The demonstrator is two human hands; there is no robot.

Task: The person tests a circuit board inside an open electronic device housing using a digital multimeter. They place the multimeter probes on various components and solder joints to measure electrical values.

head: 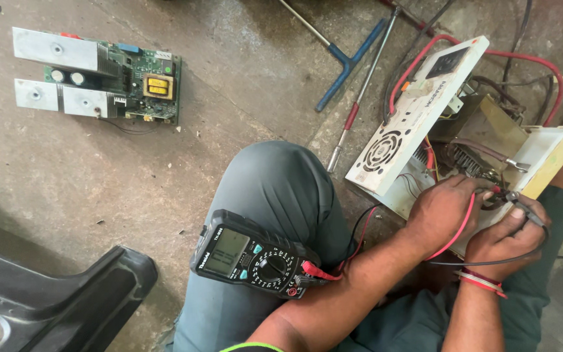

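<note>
Bare concrete floor (242,85), person sitting on it. Black handheld multimeter (255,255) is resting on the grey-trousered knee (281,189), display lit. Left hand (443,210) is gripping the red probe lead (459,227), right hand (504,229) pinching the black probe (522,210), both tips inside the opened white inverter casing (418,117). Green circuit board (99,77) is lying apart, already removed; probing appears underway, reassembly outstanding.

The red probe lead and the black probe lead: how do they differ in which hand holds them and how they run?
The red probe lead runs under the left hand, curving across its wrist; the black probe lead is gripped by the right hand and loops below that wrist. Both run back toward the multimeter resting on the knee, and both probe tips meet inside the opened white unit.
</note>
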